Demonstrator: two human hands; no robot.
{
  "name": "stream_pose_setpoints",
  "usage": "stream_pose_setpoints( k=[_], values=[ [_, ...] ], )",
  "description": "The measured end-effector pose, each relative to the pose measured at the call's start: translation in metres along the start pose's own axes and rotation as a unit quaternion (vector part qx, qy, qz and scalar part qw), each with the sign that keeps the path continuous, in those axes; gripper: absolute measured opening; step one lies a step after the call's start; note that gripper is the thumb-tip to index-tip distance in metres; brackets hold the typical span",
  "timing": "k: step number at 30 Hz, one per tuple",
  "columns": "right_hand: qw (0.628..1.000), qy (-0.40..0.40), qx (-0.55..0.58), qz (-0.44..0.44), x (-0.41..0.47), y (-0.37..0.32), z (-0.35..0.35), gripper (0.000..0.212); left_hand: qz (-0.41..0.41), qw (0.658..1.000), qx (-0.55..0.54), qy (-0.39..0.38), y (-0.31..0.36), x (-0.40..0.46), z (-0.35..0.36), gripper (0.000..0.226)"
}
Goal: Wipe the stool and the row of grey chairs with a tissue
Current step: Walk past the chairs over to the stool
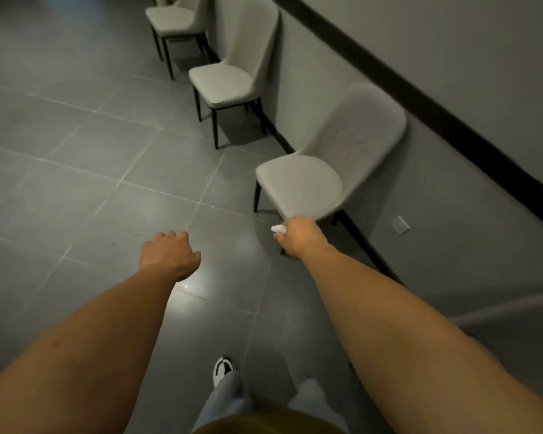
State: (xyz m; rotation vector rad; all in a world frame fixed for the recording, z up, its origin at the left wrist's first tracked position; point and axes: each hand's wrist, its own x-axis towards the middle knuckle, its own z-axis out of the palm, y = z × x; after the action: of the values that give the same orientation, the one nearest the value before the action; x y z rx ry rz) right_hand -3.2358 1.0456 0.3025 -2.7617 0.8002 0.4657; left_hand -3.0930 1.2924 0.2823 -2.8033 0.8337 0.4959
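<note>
Three grey padded chairs with thin black legs stand in a row along the wall on the right: the nearest chair [304, 183], a middle chair [223, 83] and a far chair [170, 17]. My right hand [300, 234] is closed around a small white tissue [278, 228], held just below the front edge of the nearest chair's seat. My left hand [166, 253] hovers over the floor to the left, fingers loosely curled, holding nothing. No stool is in view.
Grey tiled floor [91, 183] stretches out to the left of the chairs. The grey wall [452, 57] carries a black rail and a white socket plate [400, 224] low down. My legs and one shoe [223, 369] show at the bottom.
</note>
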Motion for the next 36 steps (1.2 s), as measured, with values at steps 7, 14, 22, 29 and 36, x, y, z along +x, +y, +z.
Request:
stream_pose_setpoints(
  k=[7,14,22,29,36],
  values=[
    [0.998,-0.062,-0.02,0.001,0.037,-0.073,0.015,0.051,-0.014,1.0,-0.01,-0.017,-0.063,0.025,0.008,0.058],
    [0.997,-0.065,-0.038,0.009,0.091,-0.09,0.005,0.051,-0.023,0.999,-0.026,-0.02,-0.081,0.063,0.0,0.057],
    [0.995,-0.072,-0.056,-0.034,0.19,-0.108,-0.012,0.05,-0.074,0.997,-0.017,-0.029,-0.102,0.139,-0.019,0.059],
    [0.99,-0.091,-0.068,-0.086,0.309,-0.108,-0.053,0.031,-0.106,0.994,-0.036,-0.003,-0.082,0.23,-0.057,0.061],
    [0.981,-0.105,-0.084,-0.138,0.405,-0.151,-0.082,0.029,-0.118,0.99,-0.066,0.029,-0.085,0.305,-0.099,0.063]
  ],
)
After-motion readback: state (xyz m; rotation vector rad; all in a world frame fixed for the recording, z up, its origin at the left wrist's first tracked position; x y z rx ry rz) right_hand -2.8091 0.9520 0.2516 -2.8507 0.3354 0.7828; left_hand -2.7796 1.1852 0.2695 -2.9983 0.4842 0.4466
